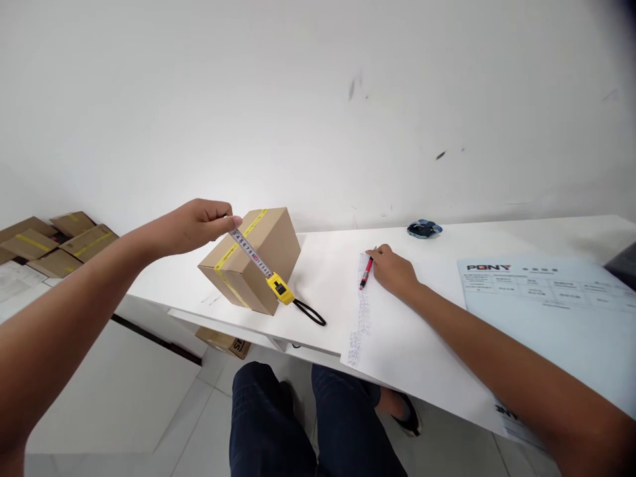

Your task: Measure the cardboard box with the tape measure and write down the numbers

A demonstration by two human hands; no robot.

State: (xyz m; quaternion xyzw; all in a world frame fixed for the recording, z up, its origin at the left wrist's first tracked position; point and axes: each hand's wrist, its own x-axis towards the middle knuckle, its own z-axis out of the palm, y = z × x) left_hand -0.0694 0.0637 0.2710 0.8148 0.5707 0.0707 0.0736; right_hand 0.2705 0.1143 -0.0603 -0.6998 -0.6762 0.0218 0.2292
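Pinched between the fingers of my left hand (209,225) is the end of a metal blade pulled out of a yellow tape measure (281,289). The blade slants across the front of a taped cardboard box (271,248), and the case with its black wrist loop is at the box's lower right corner. My right hand (392,270) is closed at the upper end of a red and black pen (366,273), over a white sheet (397,331) with a column of dense small writing. Its fingertips are partly hidden.
A dark blue patterned item (424,228) lies by the wall. A pale blue printed sheet (541,318) covers the right of the white table (318,265). Several taped boxes (89,242) are piled at far left. Another box (223,341) shows below the table, near my legs.
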